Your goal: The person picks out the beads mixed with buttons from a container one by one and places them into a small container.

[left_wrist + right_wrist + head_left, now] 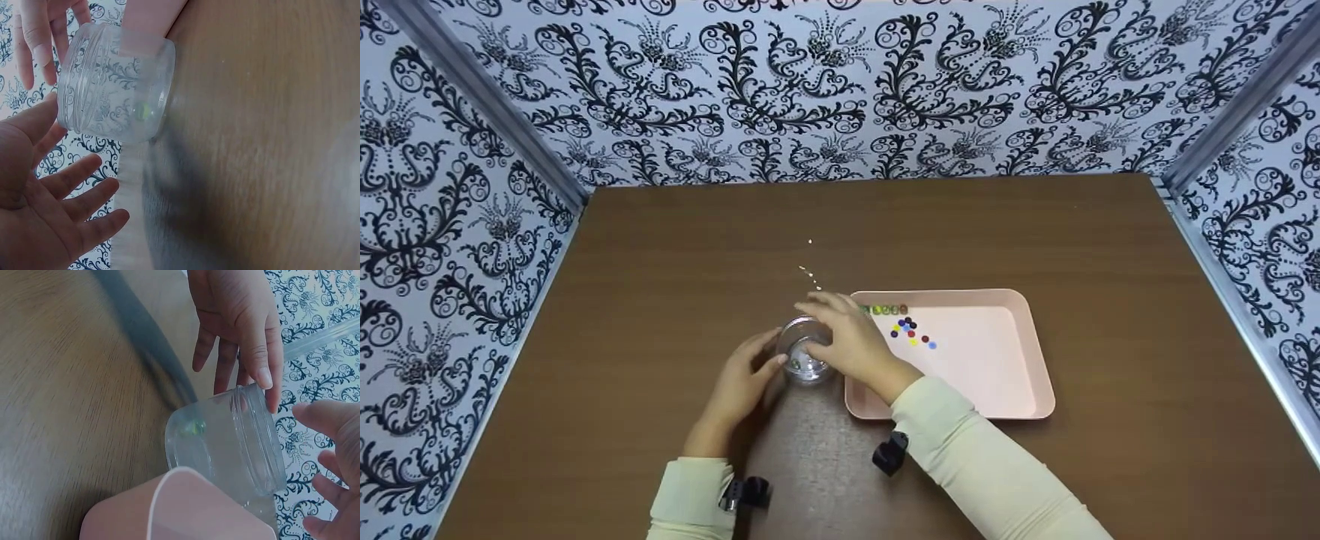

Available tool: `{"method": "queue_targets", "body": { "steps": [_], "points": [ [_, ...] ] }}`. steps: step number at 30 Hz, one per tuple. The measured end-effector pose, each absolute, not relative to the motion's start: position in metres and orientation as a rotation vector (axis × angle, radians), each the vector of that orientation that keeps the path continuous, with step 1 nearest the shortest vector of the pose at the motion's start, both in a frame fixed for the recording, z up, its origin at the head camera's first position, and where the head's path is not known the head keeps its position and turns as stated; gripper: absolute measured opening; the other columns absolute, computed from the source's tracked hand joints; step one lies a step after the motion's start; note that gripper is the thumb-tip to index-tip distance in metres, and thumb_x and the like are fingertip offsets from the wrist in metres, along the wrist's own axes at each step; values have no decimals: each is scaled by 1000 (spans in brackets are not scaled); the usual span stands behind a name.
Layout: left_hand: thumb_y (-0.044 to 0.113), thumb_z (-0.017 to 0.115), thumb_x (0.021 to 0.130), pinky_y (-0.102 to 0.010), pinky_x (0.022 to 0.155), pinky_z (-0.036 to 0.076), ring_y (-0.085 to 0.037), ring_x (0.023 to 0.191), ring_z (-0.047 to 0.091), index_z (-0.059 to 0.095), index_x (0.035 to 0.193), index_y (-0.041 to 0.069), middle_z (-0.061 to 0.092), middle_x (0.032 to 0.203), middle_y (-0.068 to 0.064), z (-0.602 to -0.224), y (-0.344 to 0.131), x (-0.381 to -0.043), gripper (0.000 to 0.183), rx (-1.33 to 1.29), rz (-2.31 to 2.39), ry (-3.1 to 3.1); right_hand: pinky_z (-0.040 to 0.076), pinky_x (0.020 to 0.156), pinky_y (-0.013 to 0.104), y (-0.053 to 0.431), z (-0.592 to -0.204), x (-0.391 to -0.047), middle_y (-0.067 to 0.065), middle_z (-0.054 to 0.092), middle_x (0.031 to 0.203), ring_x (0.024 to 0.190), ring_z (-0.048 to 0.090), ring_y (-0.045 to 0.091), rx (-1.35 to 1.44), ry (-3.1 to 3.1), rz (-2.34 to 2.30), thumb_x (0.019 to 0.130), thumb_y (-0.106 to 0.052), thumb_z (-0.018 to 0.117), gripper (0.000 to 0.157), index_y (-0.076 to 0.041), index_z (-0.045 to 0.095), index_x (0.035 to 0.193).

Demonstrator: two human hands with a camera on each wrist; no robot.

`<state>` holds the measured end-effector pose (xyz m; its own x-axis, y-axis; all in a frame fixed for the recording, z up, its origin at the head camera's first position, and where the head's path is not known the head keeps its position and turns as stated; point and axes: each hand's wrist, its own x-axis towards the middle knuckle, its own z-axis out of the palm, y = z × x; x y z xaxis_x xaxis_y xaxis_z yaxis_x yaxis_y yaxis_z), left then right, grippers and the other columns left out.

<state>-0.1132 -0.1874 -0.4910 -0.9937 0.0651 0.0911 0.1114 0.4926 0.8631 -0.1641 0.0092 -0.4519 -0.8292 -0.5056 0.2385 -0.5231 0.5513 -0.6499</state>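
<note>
Head view: left hand [739, 384] touches jar [121, 81], grip relaxed; right hand [853, 341] above it, grip spread; marble [195, 427] inside.

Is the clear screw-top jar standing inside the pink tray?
No, the clear screw-top jar stands on the wood-grain table beside the pink tray.

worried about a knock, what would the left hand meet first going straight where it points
Probably the clear jar; the left hand is at its rim, though exact contact is unclear.
</note>
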Motion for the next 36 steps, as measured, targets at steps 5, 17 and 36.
{"method": "queue_targets", "body": {
  "steps": [5,17,36],
  "points": [
    [11,63,93,-54,110,32,-40,128,46,57,130,-2,55,132,-23,-492,-188,-113,40,-167,-1556,-2668,29,112,53,13,-452,-165,12,44,147,136,37,33,911,-2786,1128,79,-22,80,66,-14,54,138],
    [12,64,93,-54,109,33,-39,127,47,58,130,-1,56,132,-23,-493,-188,-112,40,-155,-1554,-2672,16,111,67,23,-451,-164,5,15,161,146,11,33,839,-2891,999,72,-35,84,100,-24,27,153],
    [13,64,93,-53,110,32,-39,129,46,57,131,0,56,133,-22,-491,-187,-113,41,-128,-1518,-2709,12,112,66,40,-449,-171,7,11,162,146,9,35,757,-2865,1063,63,-32,89,108,-22,29,153]
  ]
}}
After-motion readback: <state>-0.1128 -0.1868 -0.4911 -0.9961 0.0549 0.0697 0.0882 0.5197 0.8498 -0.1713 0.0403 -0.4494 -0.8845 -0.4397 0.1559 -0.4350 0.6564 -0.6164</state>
